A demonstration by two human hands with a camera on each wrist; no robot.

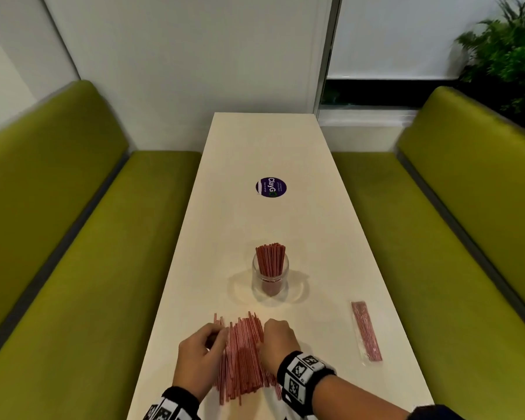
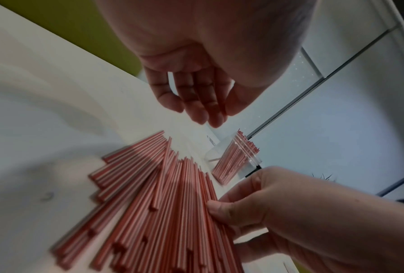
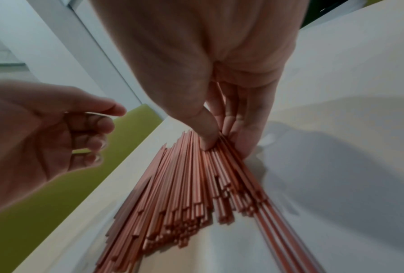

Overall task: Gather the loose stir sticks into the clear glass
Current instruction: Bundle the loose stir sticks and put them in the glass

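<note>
A fanned pile of loose red stir sticks point(image 1: 243, 356) lies on the white table point(image 1: 331, 237) near its front edge. Just beyond it stands the clear glass point(image 1: 270, 278), holding a bundle of upright sticks. My right hand point(image 3: 222, 140) pinches several sticks at the pile's right side between thumb and fingers, and it also shows in the head view point(image 1: 262, 338). My left hand point(image 2: 210, 114) hovers at the pile's left side with loosely curled fingers and holds nothing; whether it touches the sticks is unclear. The glass point(image 2: 233, 157) appears past the pile in the left wrist view.
A clear packet of more red sticks point(image 1: 366, 330) lies near the table's right edge. A round purple sticker point(image 1: 271, 187) sits farther up the table. Green benches point(image 1: 73, 237) flank both long sides, and a plant point(image 1: 509, 50) stands at the far right.
</note>
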